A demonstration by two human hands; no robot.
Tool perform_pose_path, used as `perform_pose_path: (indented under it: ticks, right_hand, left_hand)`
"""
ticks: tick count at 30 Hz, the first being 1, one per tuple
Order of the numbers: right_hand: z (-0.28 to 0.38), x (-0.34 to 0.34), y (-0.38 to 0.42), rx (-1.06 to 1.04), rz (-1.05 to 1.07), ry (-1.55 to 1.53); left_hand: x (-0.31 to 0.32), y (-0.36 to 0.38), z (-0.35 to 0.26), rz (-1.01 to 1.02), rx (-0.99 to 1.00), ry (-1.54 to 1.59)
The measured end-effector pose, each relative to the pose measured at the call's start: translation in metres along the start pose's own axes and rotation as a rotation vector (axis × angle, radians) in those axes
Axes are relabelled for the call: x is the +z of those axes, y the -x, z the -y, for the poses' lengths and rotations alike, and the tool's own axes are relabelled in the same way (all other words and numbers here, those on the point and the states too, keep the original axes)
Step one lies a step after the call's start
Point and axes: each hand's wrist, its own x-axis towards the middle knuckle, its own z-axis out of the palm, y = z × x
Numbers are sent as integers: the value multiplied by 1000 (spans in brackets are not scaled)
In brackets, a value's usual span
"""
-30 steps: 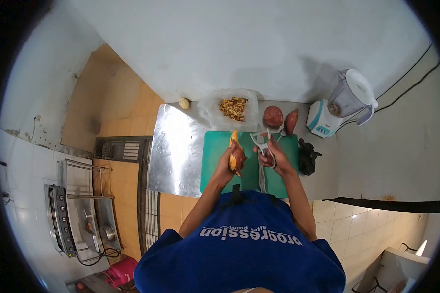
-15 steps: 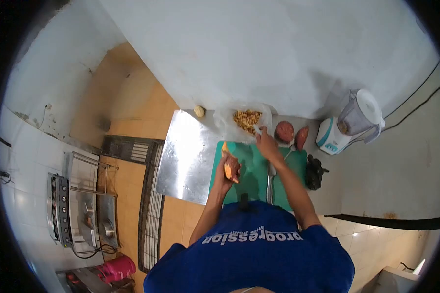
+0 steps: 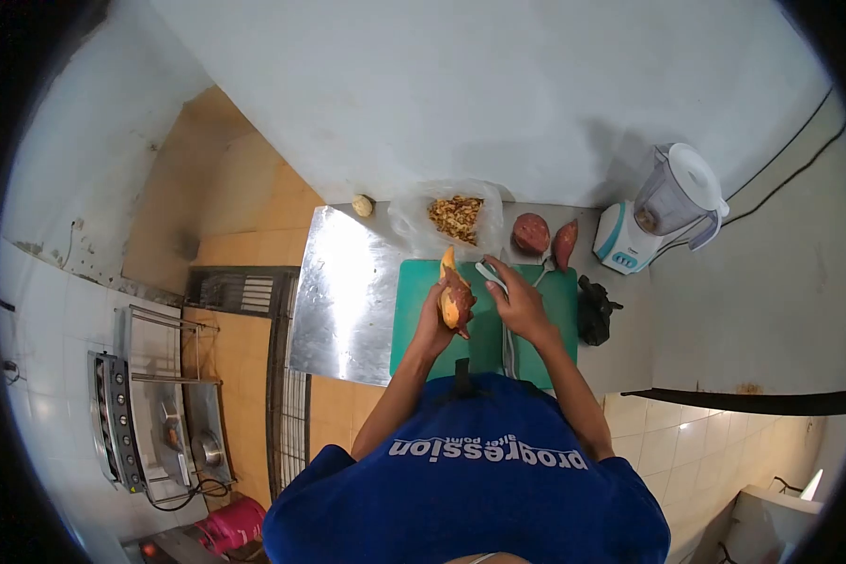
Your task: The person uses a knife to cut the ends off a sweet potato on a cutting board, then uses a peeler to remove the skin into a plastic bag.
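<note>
My left hand (image 3: 430,327) is wrapped round a partly peeled sweet potato (image 3: 457,303), red-brown skin still on part of it and orange flesh bare at the upper tip and side. Just right of it, my right hand (image 3: 524,310) grips a pale peeler (image 3: 486,273), its head a little apart from the sweet potato. Both hands are above a green cutting board (image 3: 412,291). A knife (image 3: 509,355) lies on the board below my right hand, its blade partly hidden. Beyond the board, a clear plastic bag (image 3: 406,218) holds a heap of peelings (image 3: 457,218).
Two unpeeled sweet potatoes, a round one (image 3: 531,233) and a slim one (image 3: 565,244), lie behind the board near a fork-like utensil (image 3: 545,271). A black plastic bag (image 3: 594,310) and a blender (image 3: 663,211) stand right. A small pale round item (image 3: 362,205) sits at the back left.
My right hand has drawn the peeler back from the bag of peelings, towards the sweet potato. My left hand has turned the sweet potato slightly. The whole view has shifted a little.
</note>
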Motion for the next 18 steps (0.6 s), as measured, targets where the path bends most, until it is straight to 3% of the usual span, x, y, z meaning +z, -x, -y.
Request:
perform_pose_path:
  ticks: [2, 6, 9, 12, 14, 18]
  right_hand:
    - [9, -7, 5, 46, 61, -17]
    - [22, -15, 13, 76, 133, -68]
    - [20, -14, 16, 90, 115, -98]
    - [19, -13, 14, 80, 99, -180]
    - [24, -17, 13, 42, 83, -112]
    - [32, -20, 10, -25, 27, -25]
  left_hand:
    - [9, 3, -2, 101, -35, 57]
    - [13, 0, 1, 95, -48, -1]
    - [20, 1, 0, 148, 128, -161]
    - [25, 6, 1, 54, 160, -198]
    - [25, 7, 4, 34, 301, -308]
    - [37, 19, -1, -44, 342, -401]
